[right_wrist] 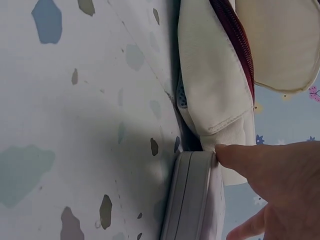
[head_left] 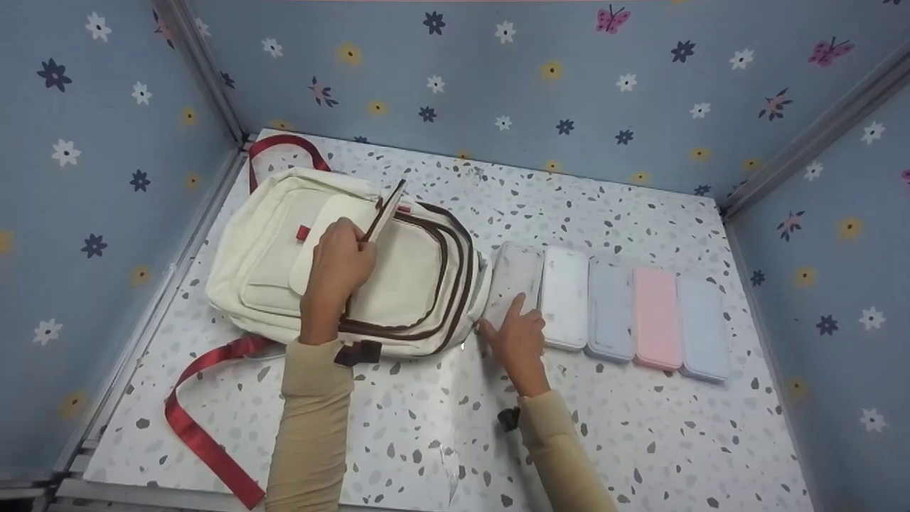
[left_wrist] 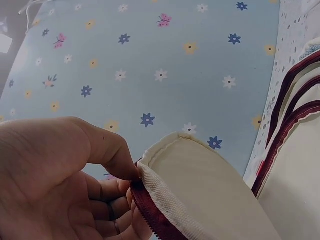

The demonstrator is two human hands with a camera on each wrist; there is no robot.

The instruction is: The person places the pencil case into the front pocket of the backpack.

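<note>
A cream backpack (head_left: 398,274) with dark red zippers lies on its back, its front pocket unzipped. My left hand (head_left: 341,259) pinches the zippered edge of the pocket flap (left_wrist: 200,185) between thumb and fingers and holds it raised. At the backpack's right end, my right hand (head_left: 519,341) is over a grey case (head_left: 513,274), index finger stretched out on its top. The thumb of that hand (right_wrist: 280,185) is at the corner of the case (right_wrist: 192,195), close to the backpack fabric. The fingers are not curled round the case.
To the right, a white case (head_left: 565,299), a grey-blue case (head_left: 611,309), a pink case (head_left: 657,318) and a light blue case (head_left: 704,327) lie side by side. A red strap (head_left: 206,419) trails over the speckled table (head_left: 412,441). Flowered panels (head_left: 469,78) enclose the table.
</note>
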